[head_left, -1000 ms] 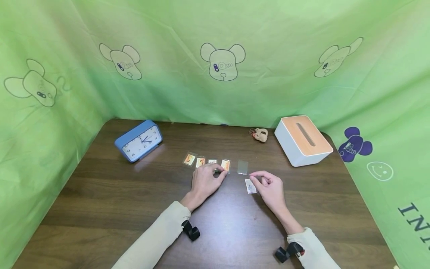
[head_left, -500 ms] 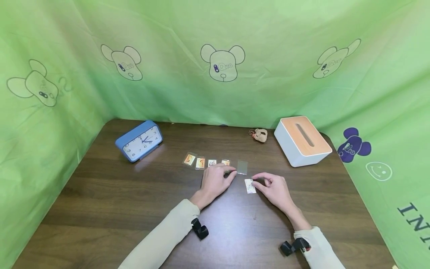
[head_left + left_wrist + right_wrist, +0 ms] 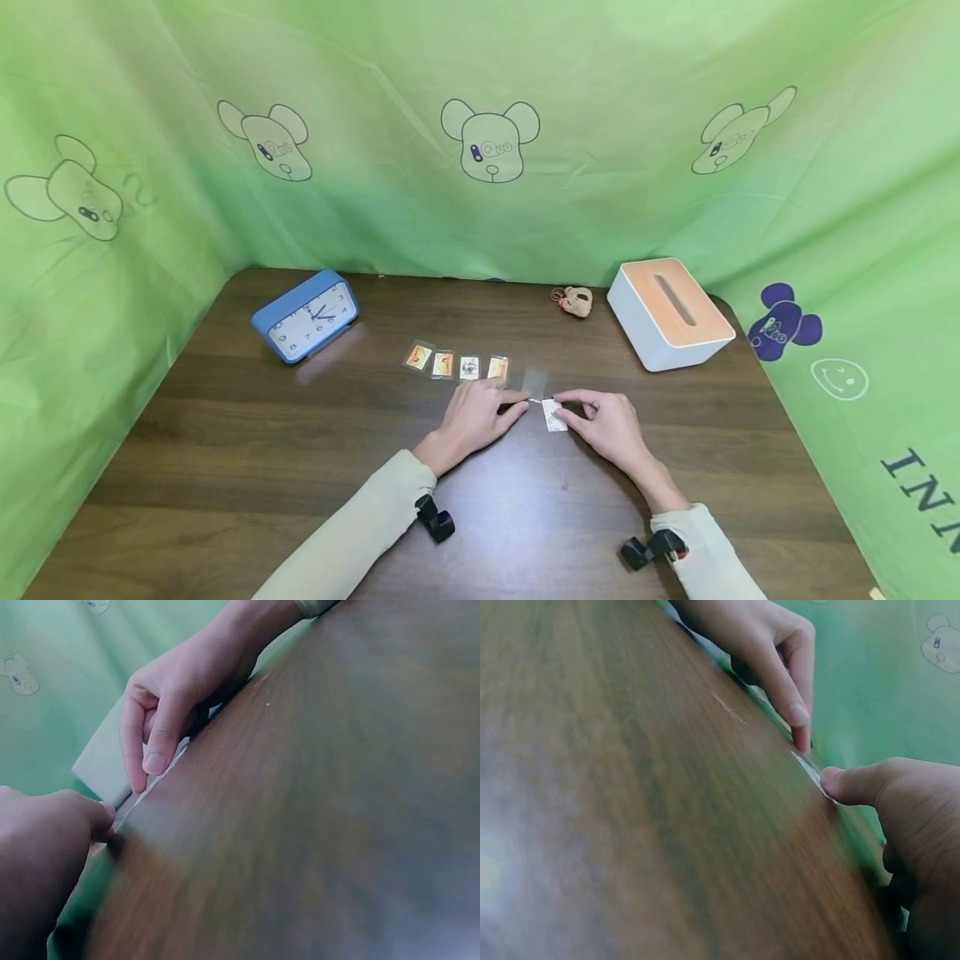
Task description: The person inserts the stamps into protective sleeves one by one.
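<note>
My right hand (image 3: 609,429) pinches a small white stamp (image 3: 552,417) with a faint grey print between thumb and forefinger, just above the table. My left hand (image 3: 474,412) pinches the near left corner of a clear plastic sleeve (image 3: 535,382), whose near edge glints close to the stamp. Seen from the left wrist, the right hand (image 3: 187,682) holds the stamp edge-on, close to the left fingertips (image 3: 107,814). In the right wrist view the stamp (image 3: 812,776) shows as a thin white strip under the right thumb.
Several sleeved stamps (image 3: 469,367) lie in a row on the brown wooden table (image 3: 247,467), beyond the left hand. A blue alarm clock (image 3: 307,317) stands at the back left. At the back right are a small beige pouch (image 3: 576,302) and a white tissue box (image 3: 660,325).
My left hand has moved right, from the row of sleeved stamps to the clear sleeve. The sleeve has shifted slightly nearer. My right hand keeps its hold on the stamp, almost in place.
</note>
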